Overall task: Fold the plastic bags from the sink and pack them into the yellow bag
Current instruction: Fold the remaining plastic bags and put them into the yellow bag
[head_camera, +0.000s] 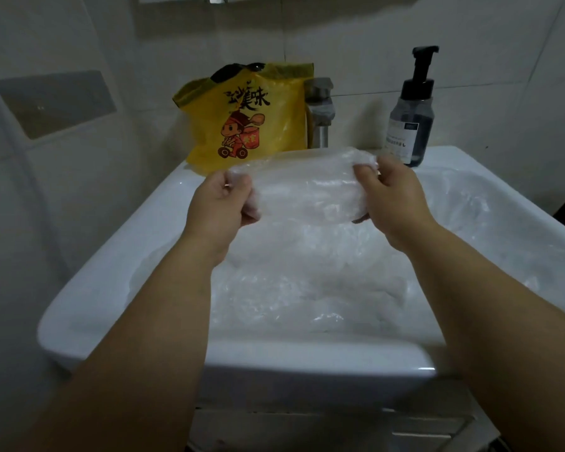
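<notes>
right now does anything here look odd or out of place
Only the sink: crumpled plastic bags heap its basin, and the yellow bag stands on its back rim by the tap. Left hand and right hand grip one clear bag above. Nothing spilled.

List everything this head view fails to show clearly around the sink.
1. Head view: how many crumpled clear plastic bags lie in the white ceramic sink; the translucent layers blur together.
2. Contents of the yellow printed plastic bag; its opaque wall hides them.
3. Steel faucet spout; hidden behind the held clear plastic bag gripped by the left hand and right hand.
4. Dark pump bottle label; too small.
</notes>
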`<move>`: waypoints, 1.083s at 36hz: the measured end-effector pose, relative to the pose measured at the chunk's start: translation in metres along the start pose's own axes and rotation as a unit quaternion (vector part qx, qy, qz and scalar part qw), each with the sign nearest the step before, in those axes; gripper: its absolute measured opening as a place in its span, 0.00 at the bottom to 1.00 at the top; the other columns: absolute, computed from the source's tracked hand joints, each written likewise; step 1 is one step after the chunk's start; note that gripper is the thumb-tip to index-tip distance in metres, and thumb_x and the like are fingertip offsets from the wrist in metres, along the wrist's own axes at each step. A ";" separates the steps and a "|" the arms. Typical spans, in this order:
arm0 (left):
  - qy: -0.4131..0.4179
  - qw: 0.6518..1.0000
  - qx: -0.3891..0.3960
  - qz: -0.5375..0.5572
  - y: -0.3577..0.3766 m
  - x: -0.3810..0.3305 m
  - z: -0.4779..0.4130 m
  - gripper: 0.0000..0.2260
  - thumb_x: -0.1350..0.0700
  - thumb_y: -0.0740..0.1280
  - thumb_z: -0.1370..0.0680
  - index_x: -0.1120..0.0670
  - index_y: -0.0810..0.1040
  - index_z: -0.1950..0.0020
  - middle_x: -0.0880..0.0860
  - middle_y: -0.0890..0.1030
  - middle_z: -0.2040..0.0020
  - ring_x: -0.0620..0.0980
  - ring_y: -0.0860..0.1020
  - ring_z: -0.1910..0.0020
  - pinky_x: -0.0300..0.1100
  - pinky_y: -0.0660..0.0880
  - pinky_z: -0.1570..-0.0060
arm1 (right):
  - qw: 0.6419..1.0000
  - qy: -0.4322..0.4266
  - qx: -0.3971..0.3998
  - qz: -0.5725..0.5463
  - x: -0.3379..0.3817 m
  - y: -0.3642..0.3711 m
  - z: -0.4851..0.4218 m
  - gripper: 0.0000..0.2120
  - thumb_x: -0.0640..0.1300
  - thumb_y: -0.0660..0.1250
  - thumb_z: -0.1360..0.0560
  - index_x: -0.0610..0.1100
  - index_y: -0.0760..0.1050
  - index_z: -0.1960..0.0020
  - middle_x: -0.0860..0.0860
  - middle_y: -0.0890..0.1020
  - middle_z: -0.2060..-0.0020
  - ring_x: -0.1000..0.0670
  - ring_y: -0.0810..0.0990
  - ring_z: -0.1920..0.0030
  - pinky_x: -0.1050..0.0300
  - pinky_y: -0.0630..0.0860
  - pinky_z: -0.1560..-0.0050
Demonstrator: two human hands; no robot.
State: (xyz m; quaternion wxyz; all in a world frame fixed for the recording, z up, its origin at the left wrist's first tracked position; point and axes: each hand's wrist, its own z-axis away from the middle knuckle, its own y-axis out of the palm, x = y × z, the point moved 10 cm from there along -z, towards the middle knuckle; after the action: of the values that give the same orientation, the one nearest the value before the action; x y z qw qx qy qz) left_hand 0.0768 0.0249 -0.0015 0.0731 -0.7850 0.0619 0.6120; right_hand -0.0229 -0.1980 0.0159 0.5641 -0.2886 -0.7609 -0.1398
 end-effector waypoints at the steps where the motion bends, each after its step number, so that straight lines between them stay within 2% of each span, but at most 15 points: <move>1: 0.001 1.000 -0.009 -0.007 -0.003 0.000 0.000 0.06 0.56 0.63 0.18 0.54 0.74 0.54 0.45 0.78 0.69 0.41 0.75 0.70 0.37 0.77 0.63 | 1.000 -0.007 0.003 0.005 0.002 0.000 0.000 0.05 0.46 0.61 0.19 0.46 0.73 0.47 0.53 0.77 0.60 0.51 0.79 0.62 0.53 0.81 0.64; 3: -0.008 1.000 -0.020 -0.016 -0.006 0.002 -0.001 0.03 0.56 0.66 0.20 0.55 0.75 0.48 0.49 0.81 0.58 0.43 0.79 0.61 0.40 0.78 0.58 | 1.000 -0.011 0.010 0.018 0.003 -0.002 0.000 0.05 0.47 0.64 0.21 0.46 0.75 0.48 0.54 0.77 0.63 0.50 0.78 0.67 0.49 0.80 0.65; 5: -0.017 0.998 -0.041 -0.037 -0.012 0.002 -0.002 0.14 0.54 0.70 0.23 0.53 0.72 0.39 0.49 0.79 0.43 0.46 0.78 0.48 0.43 0.77 0.49 | 0.999 -0.006 0.019 0.035 0.003 -0.003 -0.001 0.09 0.47 0.66 0.23 0.43 0.77 0.46 0.54 0.77 0.62 0.49 0.78 0.68 0.45 0.81 0.61; 10: 0.079 0.991 -0.067 -0.085 -0.016 -0.025 0.009 0.32 0.50 0.75 0.28 0.48 0.65 0.27 0.44 0.70 0.34 0.41 0.69 0.34 0.39 0.67 0.38 | 0.994 -0.004 0.087 0.068 0.002 0.008 0.000 0.11 0.47 0.70 0.26 0.43 0.77 0.47 0.50 0.80 0.60 0.52 0.80 0.67 0.60 0.80 0.69; 14: 0.026 0.971 0.090 -0.221 0.018 -0.010 0.017 0.35 0.49 0.78 0.33 0.44 0.68 0.29 0.41 0.76 0.42 0.38 0.73 0.43 0.31 0.68 0.52 | 0.991 0.017 0.122 0.043 -0.001 0.017 0.001 0.08 0.45 0.71 0.27 0.43 0.79 0.50 0.45 0.83 0.58 0.44 0.82 0.61 0.55 0.81 0.63; 16: -0.021 0.955 0.166 -0.245 0.032 0.004 0.023 0.23 0.52 0.79 0.34 0.44 0.77 0.43 0.40 0.78 0.51 0.38 0.77 0.50 0.29 0.70 0.57 | 0.992 0.046 0.118 -0.020 -0.001 0.014 0.001 0.05 0.44 0.70 0.26 0.45 0.78 0.51 0.44 0.83 0.55 0.42 0.83 0.55 0.49 0.82 0.55; 18: -0.043 0.947 0.187 -0.256 0.036 0.011 0.025 0.13 0.53 0.79 0.34 0.44 0.79 0.56 0.42 0.80 0.57 0.40 0.78 0.57 0.32 0.72 0.62 | 0.983 0.087 0.119 -0.109 -0.005 0.013 0.002 0.04 0.43 0.69 0.25 0.46 0.77 0.50 0.48 0.83 0.55 0.47 0.85 0.55 0.55 0.82 0.59; 21: -0.050 0.954 0.192 -0.226 0.040 0.010 0.024 0.07 0.53 0.78 0.33 0.48 0.82 0.59 0.45 0.81 0.62 0.42 0.78 0.63 0.35 0.71 0.65 | 0.956 0.129 0.128 -0.228 -0.005 0.019 0.005 0.05 0.45 0.68 0.25 0.46 0.76 0.50 0.50 0.83 0.56 0.50 0.85 0.57 0.56 0.81 0.58; 23: -0.060 0.965 0.186 -0.176 0.041 0.009 0.023 0.06 0.54 0.77 0.31 0.50 0.82 0.58 0.45 0.82 0.63 0.42 0.78 0.65 0.35 0.71 0.65 | 0.937 0.149 0.158 -0.274 -0.004 0.029 0.007 0.23 0.56 0.72 0.31 0.46 0.74 0.40 0.47 0.82 0.47 0.45 0.81 0.46 0.44 0.78 0.44; 25: -0.079 0.976 0.164 -0.115 0.041 0.010 0.021 0.05 0.56 0.76 0.30 0.52 0.82 0.56 0.47 0.83 0.61 0.44 0.79 0.64 0.36 0.73 0.64 | 0.913 0.192 0.202 -0.298 -0.010 0.043 0.012 0.51 0.67 0.78 0.48 0.47 0.69 0.31 0.45 0.78 0.38 0.40 0.77 0.39 0.36 0.72 0.39; 27: -0.090 0.983 0.142 -0.065 0.041 0.010 0.020 0.05 0.57 0.75 0.29 0.53 0.82 0.55 0.49 0.82 0.60 0.45 0.80 0.63 0.36 0.75 0.66 | 0.899 0.214 0.248 -0.292 -0.015 0.057 0.019 0.62 0.70 0.78 0.59 0.48 0.66 0.29 0.43 0.77 0.37 0.39 0.77 0.38 0.37 0.71 0.37; 30: -0.077 0.988 0.123 -0.052 0.043 0.007 0.021 0.04 0.58 0.74 0.28 0.53 0.82 0.55 0.49 0.83 0.61 0.45 0.81 0.64 0.35 0.77 0.67 | 0.912 0.209 0.272 -0.227 -0.021 0.076 0.030 0.44 0.63 0.76 0.41 0.44 0.69 0.33 0.45 0.81 0.41 0.44 0.80 0.41 0.42 0.71 0.35; 33: -0.080 0.988 0.126 -0.040 0.048 0.006 0.025 0.03 0.59 0.73 0.27 0.53 0.82 0.54 0.49 0.84 0.61 0.45 0.82 0.64 0.36 0.78 0.66 | 0.937 0.197 0.176 -0.227 -0.029 0.072 0.019 0.20 0.43 0.70 0.27 0.39 0.73 0.36 0.45 0.84 0.47 0.45 0.83 0.48 0.48 0.78 0.44; 36: -0.122 0.976 0.179 0.006 0.057 0.009 0.032 0.07 0.56 0.73 0.27 0.53 0.80 0.50 0.47 0.84 0.60 0.43 0.82 0.63 0.35 0.78 0.66 | 0.937 0.175 0.111 -0.282 -0.024 0.058 0.007 0.15 0.36 0.64 0.24 0.36 0.73 0.37 0.42 0.83 0.49 0.44 0.83 0.51 0.52 0.81 0.52; 39: -0.157 0.959 0.235 -0.001 0.068 0.013 0.041 0.07 0.58 0.72 0.27 0.53 0.79 0.50 0.48 0.83 0.60 0.42 0.82 0.66 0.33 0.77 0.67 | 0.919 0.158 0.114 -0.343 -0.017 0.055 0.006 0.15 0.40 0.63 0.22 0.38 0.73 0.36 0.43 0.82 0.48 0.44 0.82 0.48 0.51 0.80 0.48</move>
State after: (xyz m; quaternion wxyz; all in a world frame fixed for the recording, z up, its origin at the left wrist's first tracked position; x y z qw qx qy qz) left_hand 0.0283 -0.0339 -0.0268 0.2650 -0.6400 0.1906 0.6956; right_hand 0.0082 -0.1558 -0.0080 0.6240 0.0821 -0.7247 -0.2807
